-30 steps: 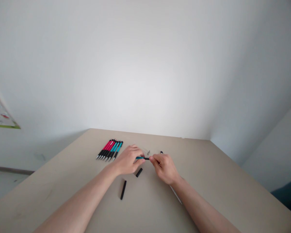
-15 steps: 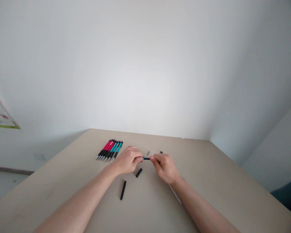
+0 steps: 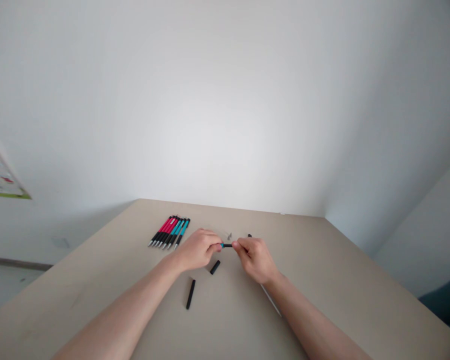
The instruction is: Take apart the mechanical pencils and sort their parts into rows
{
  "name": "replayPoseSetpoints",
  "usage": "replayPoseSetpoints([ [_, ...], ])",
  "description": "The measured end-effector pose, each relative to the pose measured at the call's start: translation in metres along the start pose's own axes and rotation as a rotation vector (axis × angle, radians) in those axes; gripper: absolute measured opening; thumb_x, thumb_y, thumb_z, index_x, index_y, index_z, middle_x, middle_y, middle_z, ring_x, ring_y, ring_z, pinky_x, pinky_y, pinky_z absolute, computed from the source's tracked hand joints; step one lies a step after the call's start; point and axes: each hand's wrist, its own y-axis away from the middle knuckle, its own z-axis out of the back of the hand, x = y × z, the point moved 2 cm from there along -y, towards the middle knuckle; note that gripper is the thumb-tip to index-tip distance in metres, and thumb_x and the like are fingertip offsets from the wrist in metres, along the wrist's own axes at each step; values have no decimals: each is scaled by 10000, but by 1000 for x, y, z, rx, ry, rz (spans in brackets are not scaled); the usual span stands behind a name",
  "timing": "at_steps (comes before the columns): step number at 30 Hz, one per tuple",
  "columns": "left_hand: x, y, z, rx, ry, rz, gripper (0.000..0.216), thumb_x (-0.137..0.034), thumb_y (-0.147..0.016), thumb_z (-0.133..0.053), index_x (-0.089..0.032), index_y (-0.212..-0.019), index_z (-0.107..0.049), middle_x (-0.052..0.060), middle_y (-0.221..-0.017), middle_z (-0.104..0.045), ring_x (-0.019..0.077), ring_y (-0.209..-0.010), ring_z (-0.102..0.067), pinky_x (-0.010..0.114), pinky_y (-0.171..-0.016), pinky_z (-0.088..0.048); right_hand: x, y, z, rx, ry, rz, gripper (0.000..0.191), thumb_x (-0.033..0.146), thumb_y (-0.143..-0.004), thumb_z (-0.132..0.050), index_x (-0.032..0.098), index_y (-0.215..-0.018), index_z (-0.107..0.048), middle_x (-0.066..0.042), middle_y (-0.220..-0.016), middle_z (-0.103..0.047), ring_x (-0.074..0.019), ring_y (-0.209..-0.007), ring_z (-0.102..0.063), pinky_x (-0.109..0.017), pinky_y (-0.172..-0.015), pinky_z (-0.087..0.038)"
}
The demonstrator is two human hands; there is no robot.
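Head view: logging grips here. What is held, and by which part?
A pen part, teal and black, pinched end to end: left hand on the teal end, right hand on the black end.

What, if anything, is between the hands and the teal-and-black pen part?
Nothing visible. The left hand and right hand both pinch the pen part, one at each end. A short black piece and a longer black tube lie on the table nearer the person, apart from it.

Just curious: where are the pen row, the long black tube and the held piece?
pen row (image 3: 170,232), head view, middle of the barrels.
long black tube (image 3: 190,293), head view, its middle.
held piece (image 3: 227,245), head view, its exposed black stretch.
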Motion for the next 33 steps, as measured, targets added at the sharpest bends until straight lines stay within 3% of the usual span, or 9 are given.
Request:
replayPoseSetpoints([
  [7, 0, -1, 4, -82, -27, 79, 51, -189, -792, -616, -170, -747, -603, 10, -750, -619, 153, -748, -557, 262, -714, -386, 0, 1, -1, 21, -37, -68, 429, 317, -917, -358, 176, -515, -406, 26, -462, -384, -93, -449, -308, -241, -478, -203],
  [11, -1, 1, 0, -6, -26, 28, 98, -194, -851, -534, -181, -806, -621, 11, -786, -635, 152, -766, -566, 255, -710, -386, 0, 0, -1, 17, -33, -47, 411, 312, -912, -369, 177, -524, -397, 29, -477, -390, -92, -459, -323, -242, -493, -210],
  [14, 2, 1, -3, 25, -32, 21, 183, -157, -867, -498, -180, -741, -629, 2, -708, -625, 145, -723, -565, 254, -691, -378, 1, 0, -1, 20, -30, -37, 413, 308, -908, -373, 177, -518, -399, 31, -476, -388, -92, -458, -322, -242, -495, -211],
  [23, -1, -1, 5, -139, -69, 73, 73, -168, -778, -625, -170, -731, -569, 11, -748, -601, 157, -745, -543, 267, -693, -377, 0, 1, -5, 18, -104, -136, 433, 348, -900, -370, 178, -502, -383, 42, -460, -315, -87, -442, -275, -229, -457, -199],
  [29, -1, 2, 0, -32, -27, -4, 109, -195, -861, -518, -190, -912, -614, 29, -876, -656, 167, -850, -589, 280, -769, -398, 1, 0, -3, 14, -53, -89, 430, 336, -904, -371, 176, -507, -413, 32, -462, -362, -91, -449, -308, -238, -476, -210],
  [33, 2, 3, -4, -30, 14, 12, 172, -135, -865, -473, -188, -891, -635, 17, -827, -658, 142, -767, -597, 238, -699, -416, 1, 1, -4, 33, -72, -109, 438, 352, -904, -366, 177, -502, -386, 37, -459, -337, -90, -447, -299, -236, -472, -199],
])
